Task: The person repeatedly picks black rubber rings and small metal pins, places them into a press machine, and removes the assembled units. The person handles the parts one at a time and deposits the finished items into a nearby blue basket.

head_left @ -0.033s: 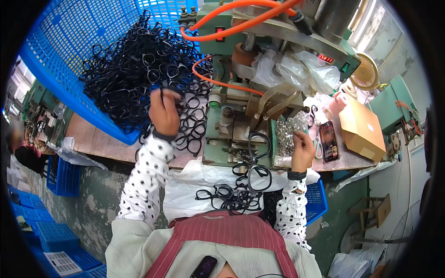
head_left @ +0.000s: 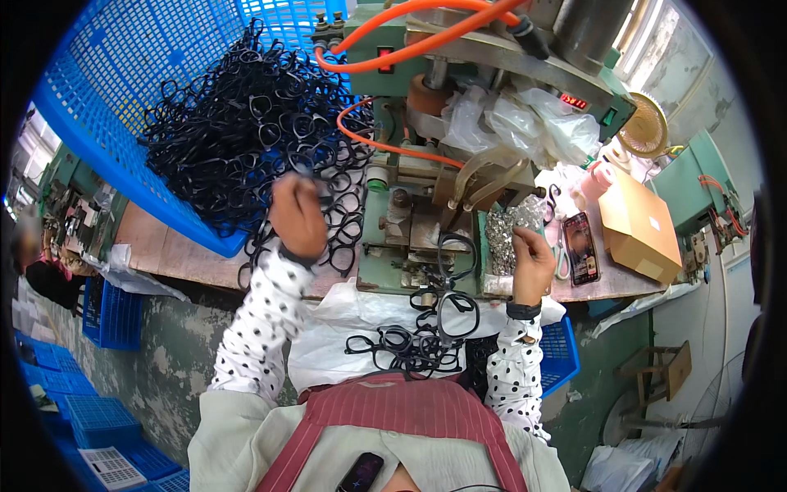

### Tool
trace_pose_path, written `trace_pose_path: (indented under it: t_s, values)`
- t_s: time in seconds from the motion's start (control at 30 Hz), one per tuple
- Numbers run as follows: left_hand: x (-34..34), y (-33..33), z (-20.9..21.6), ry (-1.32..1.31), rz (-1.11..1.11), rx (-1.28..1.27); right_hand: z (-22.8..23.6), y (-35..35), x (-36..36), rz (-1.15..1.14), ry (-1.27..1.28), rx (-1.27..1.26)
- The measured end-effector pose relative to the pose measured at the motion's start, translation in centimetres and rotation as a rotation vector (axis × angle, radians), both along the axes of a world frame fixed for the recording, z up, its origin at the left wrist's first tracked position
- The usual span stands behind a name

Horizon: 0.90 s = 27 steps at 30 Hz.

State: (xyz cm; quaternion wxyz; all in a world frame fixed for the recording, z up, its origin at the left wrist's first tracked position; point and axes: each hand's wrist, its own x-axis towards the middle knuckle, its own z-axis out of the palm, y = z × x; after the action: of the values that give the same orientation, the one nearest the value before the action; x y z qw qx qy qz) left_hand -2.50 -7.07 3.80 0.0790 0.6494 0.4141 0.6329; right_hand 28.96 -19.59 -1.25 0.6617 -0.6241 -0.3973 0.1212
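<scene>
My left hand point(head_left: 298, 216) is over the near edge of a big heap of black eyeglass frames point(head_left: 238, 123). Its fingers are bent together and blurred at the tips; a smeared dark shape beside them cannot be made out. My right hand point(head_left: 533, 264) has thumb and fingers pinched, close by a tray of small shiny metal parts point(head_left: 502, 246); whatever the pinch holds is too small to name. Between the hands, an eyeglass frame point(head_left: 457, 314) hangs at the front of a green press machine point(head_left: 385, 266). More black frames point(head_left: 402, 348) lie on white cloth at my lap.
A large blue basket point(head_left: 106, 139) stands tilted behind the heap. Orange hoses point(head_left: 426, 10) arch over the press, beside clear plastic bags point(head_left: 525, 123). Toward the right lie scissors point(head_left: 561, 261), a phone point(head_left: 581, 248) and a cardboard box point(head_left: 639, 225). A blue crate point(head_left: 560, 357) sits below.
My left hand has come slightly nearer to me, away from the heap. My right hand has shifted a little to the left and stays pinched.
</scene>
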Motion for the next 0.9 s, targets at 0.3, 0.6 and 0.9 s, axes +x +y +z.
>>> trace_pose_path:
  t_s: [0.3, 0.6, 0.9]
  values:
    - [8.2, -8.3, 0.6, 0.465, -0.665, 0.456, 6.9, 0.1, -7.5, 0.315, 0.190, -0.043]
    - [7.3, -9.3, 0.1, 0.486, -0.818, 0.561, 7.0, 2.4, -9.3, 0.264, 0.249, 0.096]
    - [8.6, -6.1, -0.4, 0.517, -1.046, 0.473, -1.2, 1.7, 3.0, -0.397, -0.600, -0.386]
